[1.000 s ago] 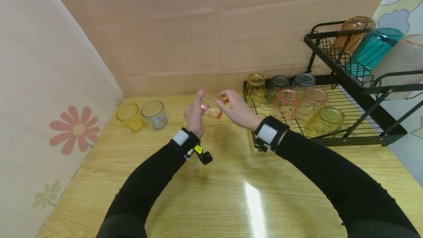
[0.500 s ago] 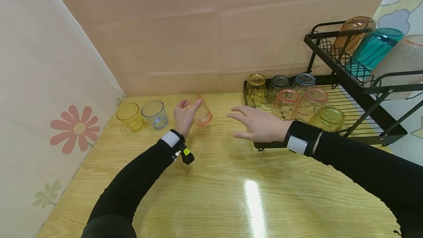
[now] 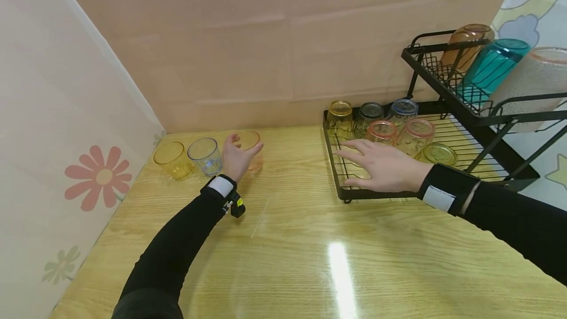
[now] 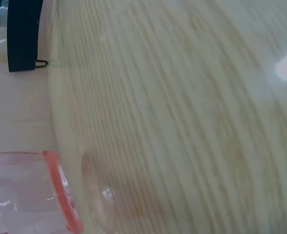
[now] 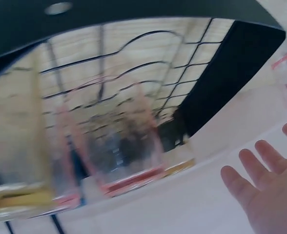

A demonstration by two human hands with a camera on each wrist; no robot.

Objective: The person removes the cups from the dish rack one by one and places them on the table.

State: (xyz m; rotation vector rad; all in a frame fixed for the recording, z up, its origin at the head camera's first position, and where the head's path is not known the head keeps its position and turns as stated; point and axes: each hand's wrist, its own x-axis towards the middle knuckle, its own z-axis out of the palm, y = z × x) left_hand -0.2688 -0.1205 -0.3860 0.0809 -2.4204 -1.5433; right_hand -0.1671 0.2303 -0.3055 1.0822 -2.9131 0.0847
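Observation:
My left hand [image 3: 237,159] holds a pink drinking glass [image 3: 251,143], thumb on its near side and fingers behind. The glass stands mouth up beside a blue-rimmed glass [image 3: 205,156] and a yellow glass [image 3: 174,161]. In the left wrist view, part of the pink glass [image 4: 59,187] shows at lower left, without the fingers. My right hand [image 3: 383,166] is spread over the left front of the black rack [image 3: 334,171], holding nothing. Just behind it are upside-down glasses, among them a pink one [image 3: 382,131] and a yellow one [image 3: 438,154].
On the rack's lower tier, an amber glass [image 3: 340,114], a grey glass [image 3: 369,114] and a blue-rimmed glass [image 3: 404,110] stand upside down at the back. The upper tier bears a brown glass [image 3: 469,43], a teal glass [image 3: 498,65] and a frosted one [image 3: 527,82].
Both hands held the pink glass; the right let go and moved right over the rack. The left carried the glass leftward and turned it mouth up beside the blue-rimmed glass.

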